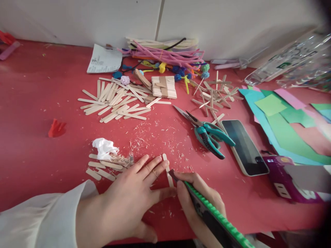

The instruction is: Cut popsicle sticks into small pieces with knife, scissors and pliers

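My left hand (pixel 129 196) lies spread over the red table, fingers stretched out. Its index fingertip rests at the upper part of a wooden craft stick (pixel 169 177), and the thumb lies near the stick's lower end. In my right hand (pixel 201 196) is a green and black utility knife (pixel 207 210), gripped with the fingers around its front. The knife's dark tip points at the stick's right edge; whether it touches cannot be made out. Beside my left hand lie shorter craft sticks (pixel 104 174), a crumpled white tissue (pixel 104 148) and wood shavings (pixel 137 139).
Scissors and pliers (pixel 207 134) with teal handles lie right of centre, beside a phone (pixel 245 148). Behind are loose craft sticks (pixel 113 100), a bundled stack (pixel 164 86), pipe cleaners (pixel 165 55) and a paper slip (pixel 104 59). Coloured paper (pixel 284 120) and a purple object (pixel 280 175) are at right.
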`<state>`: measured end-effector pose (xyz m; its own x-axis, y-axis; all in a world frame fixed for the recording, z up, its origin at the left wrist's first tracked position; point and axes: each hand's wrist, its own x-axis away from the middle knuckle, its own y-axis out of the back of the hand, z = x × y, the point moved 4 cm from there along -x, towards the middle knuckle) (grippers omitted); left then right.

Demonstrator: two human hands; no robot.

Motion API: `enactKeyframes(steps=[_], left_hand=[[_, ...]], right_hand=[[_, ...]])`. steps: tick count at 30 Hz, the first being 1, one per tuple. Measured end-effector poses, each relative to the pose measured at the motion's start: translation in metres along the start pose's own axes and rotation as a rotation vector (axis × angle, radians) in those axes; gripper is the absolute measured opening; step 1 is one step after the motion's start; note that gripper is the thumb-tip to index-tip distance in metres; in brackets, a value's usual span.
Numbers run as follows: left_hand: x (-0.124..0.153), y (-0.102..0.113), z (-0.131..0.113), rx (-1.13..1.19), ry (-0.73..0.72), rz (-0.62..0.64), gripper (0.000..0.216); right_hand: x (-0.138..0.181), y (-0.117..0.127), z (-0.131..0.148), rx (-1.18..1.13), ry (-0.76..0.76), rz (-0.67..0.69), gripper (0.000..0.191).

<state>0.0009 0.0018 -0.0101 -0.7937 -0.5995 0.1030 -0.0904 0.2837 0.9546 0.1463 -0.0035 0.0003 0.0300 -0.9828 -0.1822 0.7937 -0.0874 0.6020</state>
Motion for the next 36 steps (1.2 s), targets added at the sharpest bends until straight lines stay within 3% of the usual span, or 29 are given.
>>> enactKeyframes(steps=[13, 20, 23, 29, 36], left_hand=[[-0.001, 0.003, 0.002, 0.044, 0.021, 0.05, 0.086], [-0.001, 0.004, 0.0, 0.041, 0.005, 0.054, 0.092], [-0.001, 0.004, 0.0, 0.045, 0.001, 0.054, 0.092], [-0.001, 0.002, 0.0, 0.033, -0.01, 0.049, 0.092], [-0.002, 0.003, 0.0, 0.036, 0.005, 0.059, 0.089]], right_hand=[[0.006, 0.001, 0.0, 0.031, 0.054, 0.001, 0.01], [0.011, 0.006, -0.004, 0.067, 0.061, -0.134, 0.011], [0.009, 0.004, -0.004, 0.056, 0.094, -0.105, 0.012], [0.005, 0.0, -0.004, 0.037, -0.009, -0.022, 0.012], [0.005, 0.0, 0.003, 0.023, 0.063, 0.035, 0.011]])
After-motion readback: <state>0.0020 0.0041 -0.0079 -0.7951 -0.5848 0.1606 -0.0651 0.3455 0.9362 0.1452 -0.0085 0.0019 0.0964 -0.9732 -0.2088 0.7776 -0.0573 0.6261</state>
